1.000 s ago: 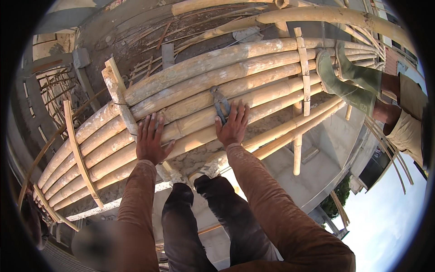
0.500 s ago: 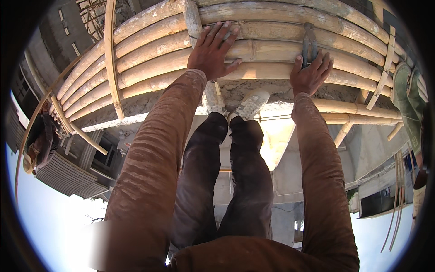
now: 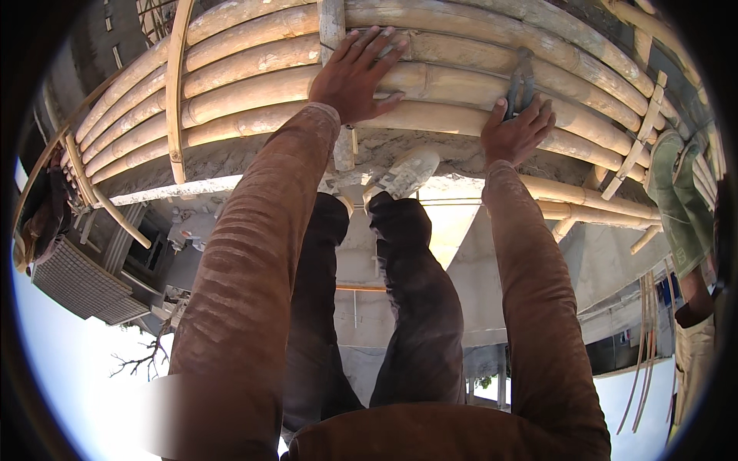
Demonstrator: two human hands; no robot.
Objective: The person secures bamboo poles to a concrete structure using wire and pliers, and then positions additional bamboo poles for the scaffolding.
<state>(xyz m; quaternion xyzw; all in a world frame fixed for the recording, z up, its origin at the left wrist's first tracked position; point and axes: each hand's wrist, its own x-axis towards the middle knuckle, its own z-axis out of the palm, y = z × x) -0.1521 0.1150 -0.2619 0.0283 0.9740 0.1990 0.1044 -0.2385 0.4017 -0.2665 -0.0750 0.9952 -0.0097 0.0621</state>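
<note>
My left hand point(image 3: 360, 77) lies flat on a row of bamboo poles point(image 3: 254, 91), fingers spread, beside a wooden crosspiece point(image 3: 332, 31). Nothing is held in it. Further right, my right hand point(image 3: 516, 132) rests on the same bamboo with a pair of metal pincers point(image 3: 525, 71) under its palm and fingers. The jaws point away from me, and the lower ends of the handles are hidden by the hand. Between my arms, my shoe point(image 3: 409, 173) stands at the near edge of the bamboo; the other is mostly covered by the trouser leg.
A wooden batten point(image 3: 175, 96) crosses the bamboo on the left, another point(image 3: 638, 138) on the right. More bamboo poles point(image 3: 588, 192) run lower at right. One person point(image 3: 680, 192) in green is at the right edge, another point(image 3: 42, 211) at the left. A tiled roof point(image 3: 84, 284) lies below.
My view has shifted, so the bamboo and both hands sit slightly further left. My knees have parted and one leg has moved. Both hands keep their places on the bamboo.
</note>
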